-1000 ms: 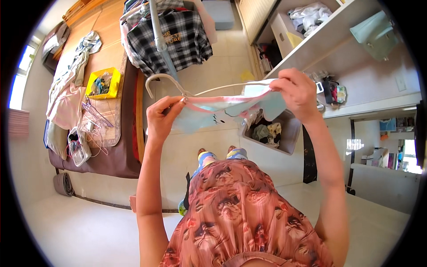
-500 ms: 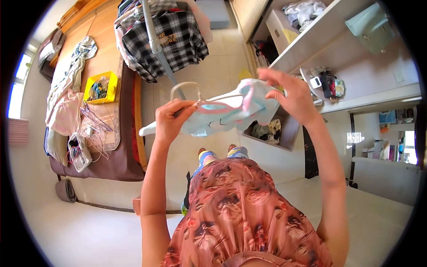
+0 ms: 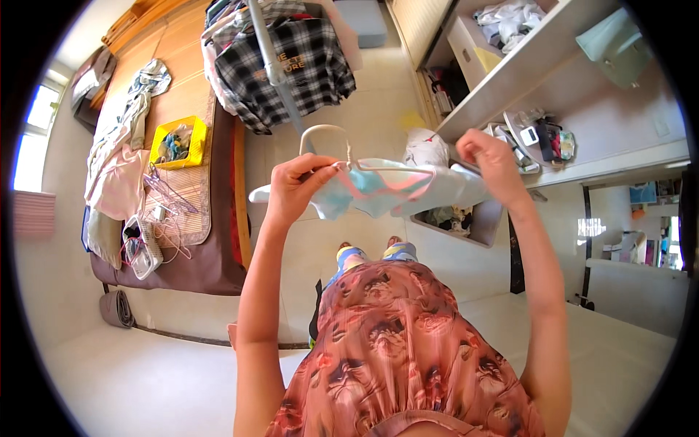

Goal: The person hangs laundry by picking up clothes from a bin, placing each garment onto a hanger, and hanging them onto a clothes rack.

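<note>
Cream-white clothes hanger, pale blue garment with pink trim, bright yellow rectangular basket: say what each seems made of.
Hanger: probably plastic or plastic-coated wire, smooth, by its slim, evenly coloured curve; core unknown.
Garment: thin, soft fabric, mostly matte, by its loose folds; fibre can't be told.
Basket: likely moulded plastic, by its uniform colour and stiff-looking shape; finish unclear at this size.
</note>
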`<action>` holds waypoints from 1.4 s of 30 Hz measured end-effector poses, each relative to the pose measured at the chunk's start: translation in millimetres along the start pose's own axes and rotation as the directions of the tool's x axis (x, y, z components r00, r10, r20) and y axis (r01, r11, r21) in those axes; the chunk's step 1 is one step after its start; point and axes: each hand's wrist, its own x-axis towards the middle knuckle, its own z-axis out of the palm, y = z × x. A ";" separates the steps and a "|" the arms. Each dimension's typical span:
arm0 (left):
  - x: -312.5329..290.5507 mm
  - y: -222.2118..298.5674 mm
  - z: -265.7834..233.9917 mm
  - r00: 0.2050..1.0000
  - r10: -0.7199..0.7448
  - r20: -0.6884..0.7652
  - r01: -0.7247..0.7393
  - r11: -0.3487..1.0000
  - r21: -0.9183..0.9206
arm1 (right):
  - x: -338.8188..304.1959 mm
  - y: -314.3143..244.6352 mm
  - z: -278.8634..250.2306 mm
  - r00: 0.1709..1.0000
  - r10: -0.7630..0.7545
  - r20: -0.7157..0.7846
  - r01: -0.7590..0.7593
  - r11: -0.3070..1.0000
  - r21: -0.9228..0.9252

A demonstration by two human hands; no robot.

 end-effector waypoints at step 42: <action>137.2 -55.7 -94.5 0.678 0.035 -0.734 0.183 0.959 0.215 | 285.8 174.8 30.8 0.978 -0.133 -0.163 0.101 0.977 -0.188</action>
